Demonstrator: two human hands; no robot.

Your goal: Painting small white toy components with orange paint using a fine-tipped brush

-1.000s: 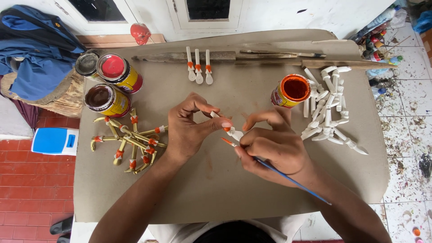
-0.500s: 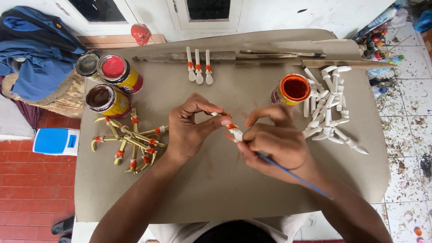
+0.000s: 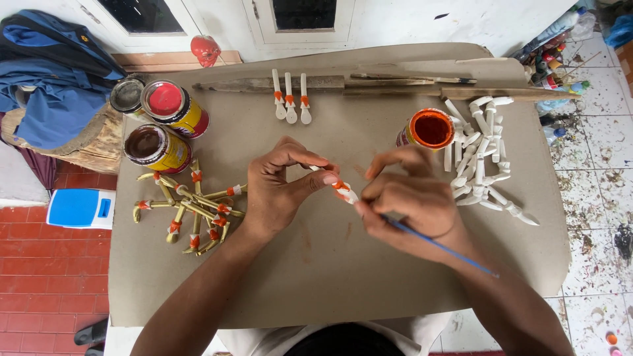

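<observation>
centrally, left hand [image 3: 280, 191] pinches white spoon [image 3: 343, 190]; right hand [image 3: 412, 201] grips brush [image 3: 438, 244]; orange paint can [image 3: 428, 128], unpainted spoons [image 3: 481, 158] beside.

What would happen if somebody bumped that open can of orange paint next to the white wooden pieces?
The open can of orange paint would probably slide rather than roll, since it stands upright on the brown cardboard sheet. It looks short and wide, so tipping seems unlikely. With no lid on, though, a hard knock could splash paint on the white wooden pieces beside it.
</observation>
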